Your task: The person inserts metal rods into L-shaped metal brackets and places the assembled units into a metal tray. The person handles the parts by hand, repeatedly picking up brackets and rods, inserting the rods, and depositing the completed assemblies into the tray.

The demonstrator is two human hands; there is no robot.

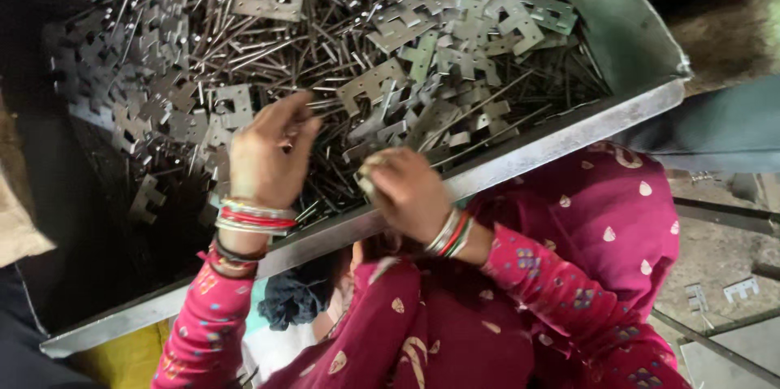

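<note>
Tray [520, 157] of grey sheet metal fills most of the view, heaped with flat stamped brackets [455, 7] and thin metal rods [268, 48]. Both hands work at its near rim. The left hand [268, 153] pinches among the rods and brackets, fingers curled on something small that I cannot make out. The right hand [402, 190] is clenched around a small bracket or rods at the rim. This looks like sorting or pairing pieces; any further pick would need one part separated cleanly from the tangle.

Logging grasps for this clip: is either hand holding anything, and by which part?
Cannot be told: both the left hand and the right hand are curled among the metal pins, hiding any grip.
</note>
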